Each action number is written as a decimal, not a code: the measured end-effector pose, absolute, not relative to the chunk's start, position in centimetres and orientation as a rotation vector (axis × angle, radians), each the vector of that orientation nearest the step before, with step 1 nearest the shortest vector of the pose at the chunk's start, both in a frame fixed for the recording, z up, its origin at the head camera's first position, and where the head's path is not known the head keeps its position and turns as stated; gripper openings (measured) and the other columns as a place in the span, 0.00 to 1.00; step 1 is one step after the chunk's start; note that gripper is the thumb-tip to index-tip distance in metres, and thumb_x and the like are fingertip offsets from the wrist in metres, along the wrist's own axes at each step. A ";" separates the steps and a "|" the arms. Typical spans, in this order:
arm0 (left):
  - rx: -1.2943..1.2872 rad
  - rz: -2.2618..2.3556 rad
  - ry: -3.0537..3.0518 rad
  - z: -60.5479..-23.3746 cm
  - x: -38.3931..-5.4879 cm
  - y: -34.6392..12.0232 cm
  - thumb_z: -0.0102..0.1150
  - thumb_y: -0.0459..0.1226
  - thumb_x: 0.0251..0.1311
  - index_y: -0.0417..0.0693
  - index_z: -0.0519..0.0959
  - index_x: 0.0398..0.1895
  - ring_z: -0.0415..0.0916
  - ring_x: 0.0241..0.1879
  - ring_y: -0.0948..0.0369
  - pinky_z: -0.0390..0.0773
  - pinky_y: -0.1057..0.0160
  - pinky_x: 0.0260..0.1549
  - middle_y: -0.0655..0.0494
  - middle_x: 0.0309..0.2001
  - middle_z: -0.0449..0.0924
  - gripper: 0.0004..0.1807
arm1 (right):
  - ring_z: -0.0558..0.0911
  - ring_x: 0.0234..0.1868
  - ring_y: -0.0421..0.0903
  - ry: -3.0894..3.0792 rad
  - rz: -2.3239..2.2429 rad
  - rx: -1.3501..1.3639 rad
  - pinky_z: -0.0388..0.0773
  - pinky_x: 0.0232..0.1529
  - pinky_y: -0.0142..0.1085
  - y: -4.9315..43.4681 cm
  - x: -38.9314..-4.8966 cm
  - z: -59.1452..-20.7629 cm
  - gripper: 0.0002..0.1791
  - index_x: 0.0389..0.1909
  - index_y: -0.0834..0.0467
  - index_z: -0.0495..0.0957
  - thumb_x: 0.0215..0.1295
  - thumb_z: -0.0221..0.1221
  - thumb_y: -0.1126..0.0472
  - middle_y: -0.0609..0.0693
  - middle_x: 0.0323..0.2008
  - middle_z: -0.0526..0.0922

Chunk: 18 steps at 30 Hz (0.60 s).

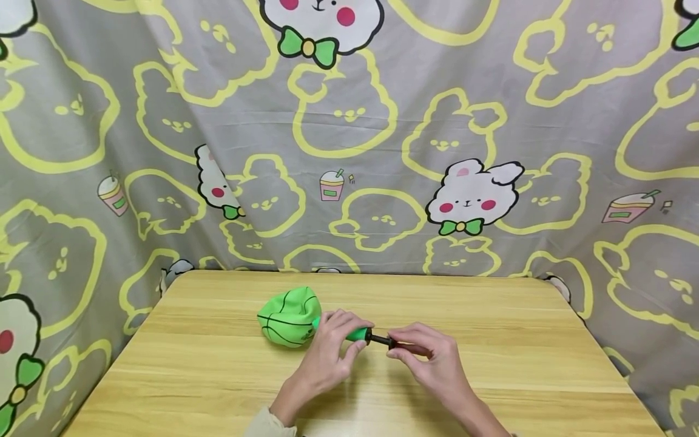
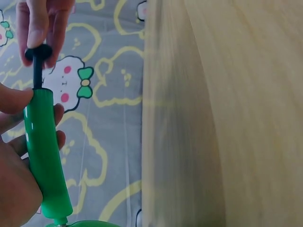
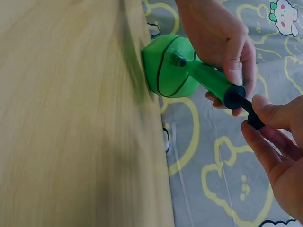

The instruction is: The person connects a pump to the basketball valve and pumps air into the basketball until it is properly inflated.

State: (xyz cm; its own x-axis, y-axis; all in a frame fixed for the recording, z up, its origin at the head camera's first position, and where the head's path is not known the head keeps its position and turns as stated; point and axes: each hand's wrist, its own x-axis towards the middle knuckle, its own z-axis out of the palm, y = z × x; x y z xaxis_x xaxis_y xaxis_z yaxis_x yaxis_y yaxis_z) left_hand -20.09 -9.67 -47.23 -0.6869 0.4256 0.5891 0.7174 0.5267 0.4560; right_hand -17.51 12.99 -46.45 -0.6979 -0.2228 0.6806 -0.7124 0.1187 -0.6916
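Note:
A dented, partly deflated green ball [image 1: 288, 321] with black lines sits on the table. A green hand pump [image 2: 47, 151] runs from the ball toward the right, its nozzle end meeting the ball's surface in the right wrist view. My left hand [image 1: 332, 349] grips the pump's green barrel, fingers over the top and thumb at the near side. With thumb and fingers my right hand [image 1: 428, 361] pinches the black handle [image 3: 255, 121] at the end of the plunger rod. A short length of black rod [image 1: 380, 340] shows between the barrel and that handle.
The light wood table [image 1: 207, 364] lies under both hands. Grey curtain cloth [image 1: 377, 170] printed with yellow outlines and white rabbits hangs behind the table and along both sides.

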 end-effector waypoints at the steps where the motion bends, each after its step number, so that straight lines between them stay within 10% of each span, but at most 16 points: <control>1: -0.939 -0.977 -2.363 -47.2 -20.1 -9.6 0.63 0.38 0.61 0.50 0.84 0.52 0.76 0.49 0.64 0.67 0.50 0.56 0.64 0.46 0.83 0.16 | 0.89 0.39 0.52 -2.005 1.611 0.893 0.84 0.36 0.39 12.8 -17.6 -46.5 0.17 0.46 0.65 0.87 0.54 0.71 0.77 0.58 0.39 0.87; 18: -0.957 -0.889 -2.355 -47.3 -20.3 -9.9 0.64 0.38 0.60 0.53 0.83 0.52 0.76 0.48 0.66 0.68 0.51 0.54 0.66 0.46 0.82 0.16 | 0.86 0.45 0.49 -2.156 1.715 0.770 0.85 0.41 0.38 11.6 -17.6 -46.3 0.25 0.45 0.52 0.81 0.53 0.68 0.81 0.50 0.43 0.83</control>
